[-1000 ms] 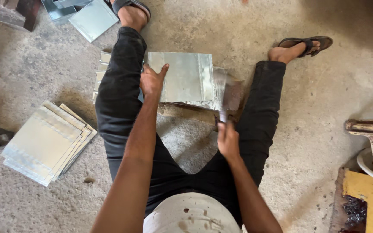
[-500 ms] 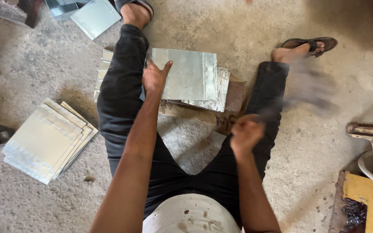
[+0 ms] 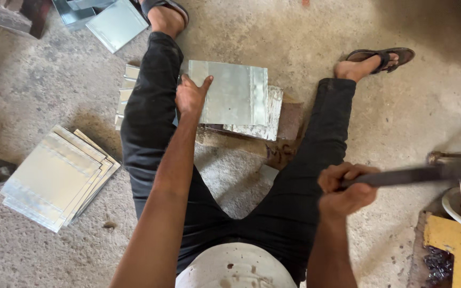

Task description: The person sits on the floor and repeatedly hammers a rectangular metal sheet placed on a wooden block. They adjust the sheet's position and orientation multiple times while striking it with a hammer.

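I sit on a concrete floor with my legs spread. My left hand (image 3: 190, 96) presses flat on the left edge of a shiny square metal sheet (image 3: 236, 93). The sheet lies on a second sheet and a rusty iron block (image 3: 289, 122) between my legs. Over my right thigh, my right hand (image 3: 345, 189) is shut on the handle of a hammer (image 3: 412, 175). The tool is blurred and swung out to the right, away from the sheet.
A stack of similar metal sheets (image 3: 54, 178) lies on the floor at left. More sheets (image 3: 116, 24) lie at top left, and some sit under my left leg (image 3: 129, 88). A yellow wooden piece (image 3: 457, 248) and a white bowl rim (image 3: 454, 205) are at bottom right.
My right hand has swung the hammer from over the sheet's right edge back and out to the right. My left hand has stayed on the sheet.
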